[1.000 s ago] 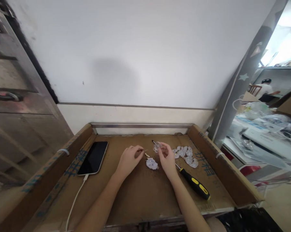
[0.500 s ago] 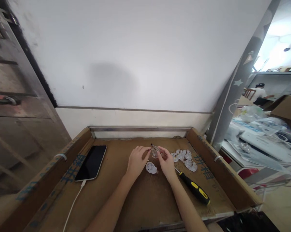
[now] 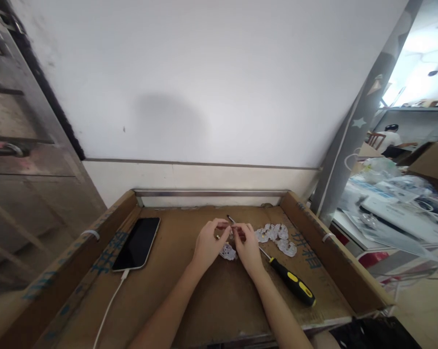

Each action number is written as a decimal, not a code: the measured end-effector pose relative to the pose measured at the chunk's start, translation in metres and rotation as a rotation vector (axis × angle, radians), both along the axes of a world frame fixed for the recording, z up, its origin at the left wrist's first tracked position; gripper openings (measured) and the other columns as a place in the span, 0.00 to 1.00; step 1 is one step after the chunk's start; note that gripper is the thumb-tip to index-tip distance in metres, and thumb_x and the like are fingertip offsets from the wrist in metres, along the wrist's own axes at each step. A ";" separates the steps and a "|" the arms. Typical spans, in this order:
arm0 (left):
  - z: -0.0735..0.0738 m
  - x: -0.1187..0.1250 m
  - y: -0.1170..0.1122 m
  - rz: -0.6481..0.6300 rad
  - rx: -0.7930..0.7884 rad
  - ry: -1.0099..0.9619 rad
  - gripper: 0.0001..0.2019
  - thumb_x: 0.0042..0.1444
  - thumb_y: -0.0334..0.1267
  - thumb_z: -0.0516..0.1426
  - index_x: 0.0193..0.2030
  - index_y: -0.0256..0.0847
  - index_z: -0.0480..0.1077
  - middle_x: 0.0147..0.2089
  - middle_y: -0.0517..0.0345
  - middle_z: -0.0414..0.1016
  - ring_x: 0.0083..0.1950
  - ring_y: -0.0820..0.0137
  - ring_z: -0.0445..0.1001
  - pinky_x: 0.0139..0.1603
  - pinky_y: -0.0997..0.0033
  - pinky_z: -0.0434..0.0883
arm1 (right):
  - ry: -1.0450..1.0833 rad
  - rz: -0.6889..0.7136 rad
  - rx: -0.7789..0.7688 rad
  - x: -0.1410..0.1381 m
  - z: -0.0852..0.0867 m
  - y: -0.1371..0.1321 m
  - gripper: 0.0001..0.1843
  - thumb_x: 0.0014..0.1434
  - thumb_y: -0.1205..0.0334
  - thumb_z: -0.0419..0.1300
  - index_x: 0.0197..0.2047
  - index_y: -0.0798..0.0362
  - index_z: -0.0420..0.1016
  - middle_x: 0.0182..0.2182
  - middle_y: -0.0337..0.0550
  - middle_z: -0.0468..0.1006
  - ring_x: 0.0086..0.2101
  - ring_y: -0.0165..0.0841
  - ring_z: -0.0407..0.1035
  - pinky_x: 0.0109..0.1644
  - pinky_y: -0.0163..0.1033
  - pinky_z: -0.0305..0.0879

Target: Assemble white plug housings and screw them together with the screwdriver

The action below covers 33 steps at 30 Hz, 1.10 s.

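Observation:
My left hand (image 3: 208, 245) and my right hand (image 3: 248, 246) meet fingertip to fingertip over the cardboard. Both are closed in a pinch around a small clear plastic piece (image 3: 231, 233), mostly hidden by the fingers. Just below it, a similar whitish plastic piece with holes (image 3: 227, 251) lies on the cardboard. A screwdriver (image 3: 293, 282) with a black and yellow handle rests at the right, its shaft running under my right hand and its dark tip showing beyond the fingers. Several clear plastic pieces (image 3: 277, 233) lie grouped to the right of my right hand.
A phone (image 3: 137, 245) with a white charging cable (image 3: 109, 306) lies at the left. Raised cardboard sides (image 3: 335, 257) and a metal rail (image 3: 211, 193) border the work surface. Beyond the post, a cluttered table (image 3: 393, 213) stands at the right, with a seated person (image 3: 388, 140) farther back.
My hands have drawn together, and the fingertips now cover most of the clear piece that showed more plainly before. The phone, screwdriver and grouped pieces stay put.

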State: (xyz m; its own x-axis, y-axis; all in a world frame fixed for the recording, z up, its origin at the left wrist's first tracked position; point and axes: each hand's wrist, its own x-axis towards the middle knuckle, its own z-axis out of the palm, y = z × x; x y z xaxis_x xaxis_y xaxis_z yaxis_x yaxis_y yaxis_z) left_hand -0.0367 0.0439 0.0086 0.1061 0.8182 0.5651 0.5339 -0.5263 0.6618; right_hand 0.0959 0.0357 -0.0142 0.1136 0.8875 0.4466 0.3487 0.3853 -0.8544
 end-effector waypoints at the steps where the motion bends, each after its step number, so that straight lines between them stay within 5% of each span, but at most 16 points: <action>1: 0.001 -0.001 0.000 0.010 -0.001 0.005 0.04 0.56 0.35 0.55 0.37 0.41 0.70 0.36 0.59 0.75 0.38 0.70 0.72 0.41 0.69 0.69 | -0.007 -0.005 0.003 0.000 0.000 0.000 0.12 0.59 0.56 0.51 0.37 0.52 0.72 0.34 0.44 0.68 0.32 0.31 0.67 0.38 0.39 0.67; 15: -0.001 -0.002 -0.003 0.014 -0.001 0.104 0.06 0.58 0.37 0.53 0.39 0.42 0.71 0.37 0.58 0.76 0.40 0.68 0.72 0.42 0.67 0.70 | -0.023 -0.008 0.029 0.000 -0.002 0.001 0.12 0.60 0.57 0.51 0.38 0.51 0.73 0.34 0.44 0.69 0.32 0.31 0.67 0.37 0.38 0.67; 22: 0.003 -0.003 -0.004 0.075 0.124 0.071 0.09 0.58 0.33 0.52 0.44 0.43 0.70 0.46 0.55 0.73 0.49 0.67 0.71 0.51 0.63 0.68 | -0.005 -0.008 0.017 -0.001 -0.002 0.003 0.12 0.60 0.57 0.52 0.38 0.55 0.72 0.33 0.42 0.69 0.31 0.28 0.66 0.37 0.38 0.67; 33: 0.005 -0.002 -0.004 0.122 0.086 0.162 0.04 0.56 0.37 0.56 0.34 0.42 0.71 0.40 0.57 0.76 0.44 0.65 0.71 0.47 0.62 0.67 | -0.019 0.015 0.016 0.000 -0.004 0.002 0.12 0.59 0.57 0.51 0.38 0.50 0.74 0.34 0.44 0.70 0.31 0.31 0.67 0.35 0.37 0.67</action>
State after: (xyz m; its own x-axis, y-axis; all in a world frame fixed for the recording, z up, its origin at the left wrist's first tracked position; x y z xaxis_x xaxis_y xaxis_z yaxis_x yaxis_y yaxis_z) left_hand -0.0390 0.0398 0.0132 0.1045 0.7797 0.6174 0.6925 -0.5026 0.5175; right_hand 0.0958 0.0375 -0.0180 0.0919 0.8817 0.4627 0.3593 0.4040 -0.8413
